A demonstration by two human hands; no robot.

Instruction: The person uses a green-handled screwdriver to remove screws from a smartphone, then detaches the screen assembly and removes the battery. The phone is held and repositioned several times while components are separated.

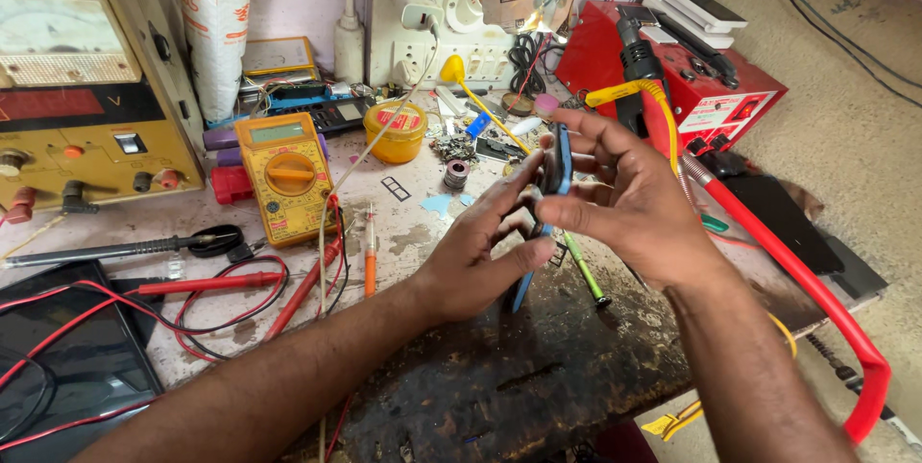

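Head view: a blue-edged mobile phone (pixel 554 167) held on edge above the stained workbench (pixel 538 377), roughly mid-frame, clear of the surface. Left hand (pixel 480 247) closed around the lower part, thumb along one face and fingers reaching up the other side. Right hand (pixel 624 189) pinching the upper part, thumb and fingertips pressed on opposite faces, remaining fingers spread free. Both grips firm on the phone; nothing else in either hand.

Probably light, thin and rigid, with smooth faces likely slippery and a glass side likely fragile; best taken by the long edges, as here, rather than flat on the screen. A loosened shell, if any, hard to make out at this angle.

Around the hands: a green-handled screwdriver (pixel 584 269) lying just beneath, an orange-handled screwdriver (pixel 370 261) to the left, a yellow multimeter (pixel 286 175) with red and black test leads (pixel 206 282), a bench power supply (pixel 82 88) at far left, a red box unit (pixel 687 74) at upper right, a red hacksaw frame (pixel 816 276) along the right.
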